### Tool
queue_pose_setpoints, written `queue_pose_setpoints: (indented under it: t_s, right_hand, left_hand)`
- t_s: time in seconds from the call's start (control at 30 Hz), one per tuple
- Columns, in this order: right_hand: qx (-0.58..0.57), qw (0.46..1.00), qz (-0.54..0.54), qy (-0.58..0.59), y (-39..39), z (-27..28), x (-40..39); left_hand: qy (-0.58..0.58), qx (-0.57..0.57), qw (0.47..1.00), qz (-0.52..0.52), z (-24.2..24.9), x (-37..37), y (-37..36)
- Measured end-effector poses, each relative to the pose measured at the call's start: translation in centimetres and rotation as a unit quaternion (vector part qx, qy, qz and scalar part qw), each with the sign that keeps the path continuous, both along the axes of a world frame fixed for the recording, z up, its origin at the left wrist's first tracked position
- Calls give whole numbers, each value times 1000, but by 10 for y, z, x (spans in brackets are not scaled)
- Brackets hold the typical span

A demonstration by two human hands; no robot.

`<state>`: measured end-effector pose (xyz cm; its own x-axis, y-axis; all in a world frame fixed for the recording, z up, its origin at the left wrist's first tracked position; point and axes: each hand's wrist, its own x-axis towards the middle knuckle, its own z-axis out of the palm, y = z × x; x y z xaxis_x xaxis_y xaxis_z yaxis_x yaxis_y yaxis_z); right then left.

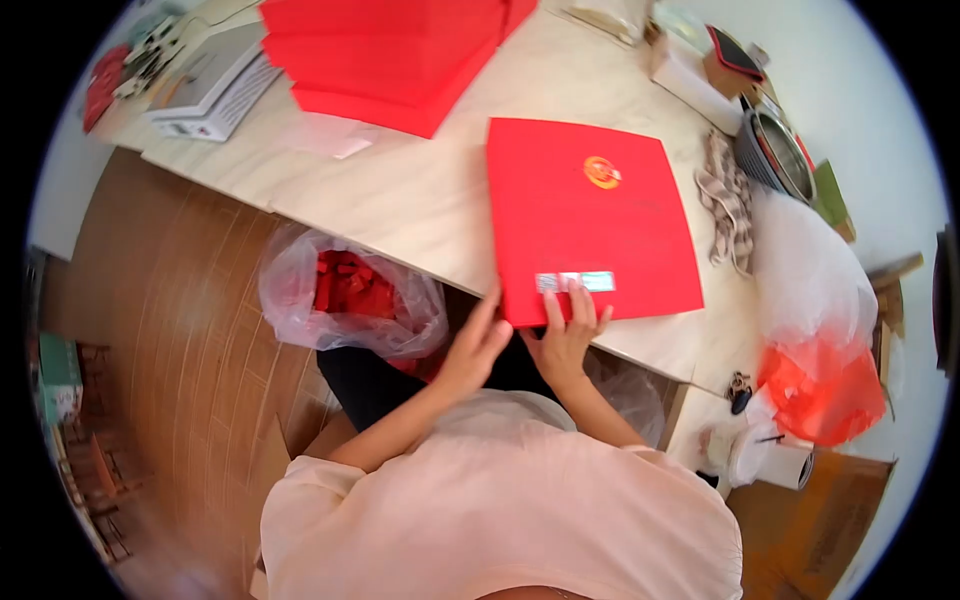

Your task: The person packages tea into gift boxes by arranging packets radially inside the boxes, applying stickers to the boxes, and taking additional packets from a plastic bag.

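A flat red box lies on the table near its front edge, with a round gold-and-orange emblem on its lid. A small silver-and-white label sticker sits low on the lid. The fingers of my right hand are spread over the sticker and the lid's front edge, its thumb lower down at the box's front side. Beside the front left corner is my left hand, fingers stretched out and fingertips right at the box's side. Neither hand is wrapped round anything.
Stacked red boxes stand at the back. Below the table edge hangs a clear plastic bag with red scraps. A grey-white box is at left. On the right are a patterned cloth strip, baskets and a red-and-white bag.
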<state>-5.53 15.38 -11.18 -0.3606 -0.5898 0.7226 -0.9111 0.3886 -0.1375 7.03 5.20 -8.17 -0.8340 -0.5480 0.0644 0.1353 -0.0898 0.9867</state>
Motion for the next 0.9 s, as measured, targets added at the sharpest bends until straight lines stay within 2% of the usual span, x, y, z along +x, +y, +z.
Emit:
queue_pose_setpoints:
  t_s: [0.03,0.13,0.17,0.23,0.27,0.3,0.37,0.4,0.43,0.47,0.5,0.53,0.57,0.67,0.73,0.77,0.83,0.9]
  right_hand:
    - [19,999,14,26,1,3,-4]
    - [45,993,73,80,10,16,-23]
    - [13,991,100,89,11,29,-33]
    - [-46,984,140,100,13,82,-55]
    - [-73,981,151,98,13,113,-67]
    - [-135,985,102,24,16,132,-81]
    - [-195,978,51,-44,15,175,-98]
    - [-327,930,57,-161,12,204,-99]
    - [-449,849,61,-271,11,229,-100]
    - [-556,741,65,-371,14,241,-104]
    - [-565,685,134,-440,22,231,-119]
    - [-567,688,130,-435,24,214,-124]
    - [-572,652,125,-482,26,194,-129]
    - [-589,534,66,-603,35,147,-131]
    - [-592,510,0,-624,26,136,-106]
    - [-580,532,-15,-618,30,131,-93]
    - [-574,538,-45,-616,36,128,-75]
    - [-564,547,-77,-614,51,120,-58]
  left_hand:
    - [20,51,998,-28,-10,3,4]
    - [27,122,992,-16,-16,6,-8]
    - [34,117,993,-8,-17,7,-13]
    - [24,117,990,73,-20,6,-17]
    - [26,123,989,76,-19,6,-15]
    - [30,128,988,78,-17,6,-15]
    - [43,141,986,74,-15,3,-13]
    - [44,143,986,70,-14,3,-10]
    - [50,134,986,82,-14,2,-6]
    - [56,125,986,94,-15,0,-3]
    - [59,127,986,89,-17,0,0]
    - [73,89,984,133,-20,0,2]
    - [86,54,980,173,-23,-1,4]
    - [73,-9,984,162,-1,8,0]
    - [84,-54,988,115,5,12,-7]
    - [82,-40,991,100,8,12,-9]
    - [75,-27,993,83,10,9,-12]
    - [40,-10,993,108,7,7,-11]
